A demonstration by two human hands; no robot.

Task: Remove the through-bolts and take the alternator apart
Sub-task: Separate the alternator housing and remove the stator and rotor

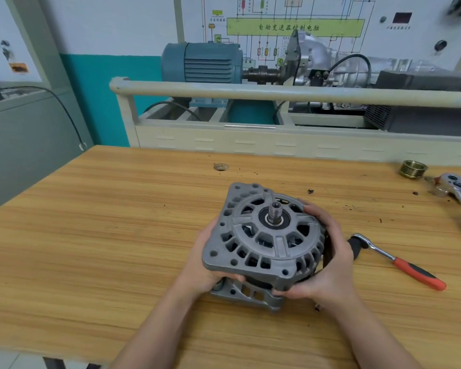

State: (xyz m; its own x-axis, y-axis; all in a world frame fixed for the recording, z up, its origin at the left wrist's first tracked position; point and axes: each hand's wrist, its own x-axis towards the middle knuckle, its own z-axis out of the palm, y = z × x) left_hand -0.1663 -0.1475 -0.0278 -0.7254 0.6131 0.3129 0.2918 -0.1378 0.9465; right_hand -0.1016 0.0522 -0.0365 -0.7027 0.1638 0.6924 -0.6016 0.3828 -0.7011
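- At the centre of the frame, slightly right, the alternator (264, 241) stands on the table (91, 235) with its threaded shaft (274, 213) pointing up and no pulley on it.
- Its upper housing (261, 243) sits tilted over the lower housing (246, 292), which rests on the wood; a dark gap shows between the two at the front.
- The left hand (205, 265) wraps the left edge of the upper housing, fingers curled under its lower rim, thumb hidden.
- The right hand (328, 262) grips the right side, fingers curled over the ribbed rim at the top and under the corner at the bottom.
- Right of the hands, a ratchet (391, 261) with a red-and-black handle lies on the table, its head near the right wrist, apart from the alternator.
- At the upper right of the table sits a brass-coloured pulley (413, 169), with a second ratchet (458, 190) just beside it at the frame edge.
- Near the table's far edge, above the alternator, lies a washer (220, 166).
- Behind the table stands a cream rig (250, 139) carrying a blue motor (201, 62).
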